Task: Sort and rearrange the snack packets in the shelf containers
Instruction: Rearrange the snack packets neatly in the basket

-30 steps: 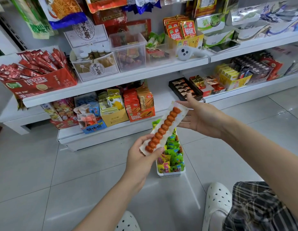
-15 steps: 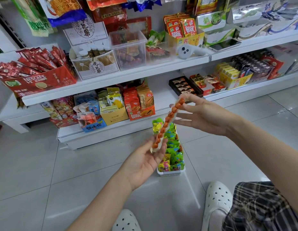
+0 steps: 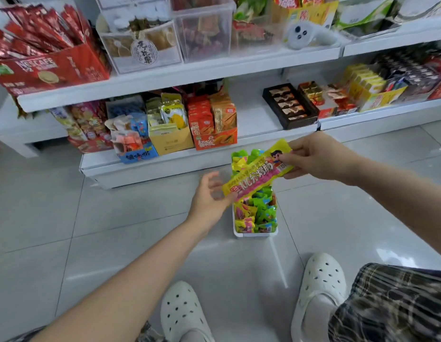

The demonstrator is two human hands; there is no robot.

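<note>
A long yellow and pink snack packet (image 3: 257,169) hangs slanted above a narrow white container (image 3: 255,234) that stands on the floor tiles, packed with small green, yellow and pink packets. My right hand (image 3: 315,157) pinches the packet's upper right end. My left hand (image 3: 210,193) is at its lower left end, fingers spread and touching the edge; a firm hold is not visible there. The packet's printed side faces me.
Two white shelf levels (image 3: 180,72) run across the back with a red Nescafe box (image 3: 41,70), clear tubs (image 3: 202,28), yellow and orange boxes (image 3: 214,137) and a black chocolate tray (image 3: 288,104). A white controller (image 3: 303,35) lies on the upper shelf. My white clogs (image 3: 318,292) rest near.
The packet has been flipped from its clear side with orange balls to its printed yellow side and lowered toward the floor container. My head moved closer to the shelves.
</note>
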